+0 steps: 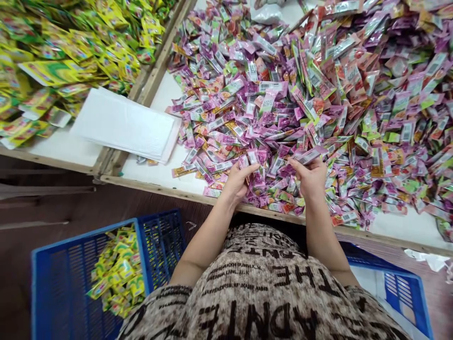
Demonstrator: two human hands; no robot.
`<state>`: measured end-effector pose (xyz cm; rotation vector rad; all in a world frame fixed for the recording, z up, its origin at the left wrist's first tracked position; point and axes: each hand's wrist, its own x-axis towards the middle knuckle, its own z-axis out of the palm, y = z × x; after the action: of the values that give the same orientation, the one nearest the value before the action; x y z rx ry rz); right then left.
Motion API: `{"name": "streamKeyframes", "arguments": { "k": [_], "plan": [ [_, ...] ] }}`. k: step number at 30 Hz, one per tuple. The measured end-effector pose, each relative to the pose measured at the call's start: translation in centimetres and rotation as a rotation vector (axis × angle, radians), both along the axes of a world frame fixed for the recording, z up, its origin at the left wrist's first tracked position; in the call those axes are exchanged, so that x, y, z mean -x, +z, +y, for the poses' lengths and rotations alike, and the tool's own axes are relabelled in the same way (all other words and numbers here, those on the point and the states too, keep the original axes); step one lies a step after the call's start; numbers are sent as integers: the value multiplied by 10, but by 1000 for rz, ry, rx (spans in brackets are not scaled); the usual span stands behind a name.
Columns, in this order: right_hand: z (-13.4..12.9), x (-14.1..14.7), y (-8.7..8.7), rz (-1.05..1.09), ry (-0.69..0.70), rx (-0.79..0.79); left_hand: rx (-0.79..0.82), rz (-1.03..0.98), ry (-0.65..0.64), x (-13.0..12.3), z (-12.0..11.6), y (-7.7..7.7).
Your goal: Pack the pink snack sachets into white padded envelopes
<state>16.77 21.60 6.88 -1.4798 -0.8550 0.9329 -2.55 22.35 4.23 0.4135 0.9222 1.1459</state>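
My left hand is closed on a few small pink candy packets, thumb laid across them. To its right, my right hand pinches another pink candy packet, which lies across the fingers. Both hands are low over the near edge of a wide pile of pink, purple and green packets with barcodes. Parts of the fingers are hidden behind the packets.
A stack of white sheets lies across the wooden divider. Left of it are yellow-green packets. Below the table's wooden edge stand a blue crate holding yellow packets and another blue crate at right.
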Motion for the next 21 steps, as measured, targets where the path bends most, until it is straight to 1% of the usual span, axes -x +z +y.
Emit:
{"name": "streamKeyframes", "arguments": {
  "k": [1,4,7,10,12,15,16,17,18,21],
  "plan": [
    [-1,-1,3,16,25,-3,-3,-8,-9,1,-1,0],
    [-8,2,8,69,165,2,-21,-20,-28,3,-6,0],
    [-19,15,5,37,306,71,-44,-24,-38,1,-14,-2],
    [-26,30,-1,49,372,126,-54,-26,-57,-5,-23,-4],
    [-28,35,-5,95,376,140,-37,-21,-5,-8,-27,-6],
    [-28,28,-14,108,348,174,5,21,193,-4,-30,-7],
    [-27,24,-17,85,332,180,7,45,244,-1,-30,-7],
    [-27,19,-21,37,319,185,0,73,269,2,-31,-7],
    [-27,14,-25,-41,308,189,-13,101,264,5,-31,-6],
    [-28,4,-32,-403,274,206,-39,176,135,12,-34,-2]
  ]
}}
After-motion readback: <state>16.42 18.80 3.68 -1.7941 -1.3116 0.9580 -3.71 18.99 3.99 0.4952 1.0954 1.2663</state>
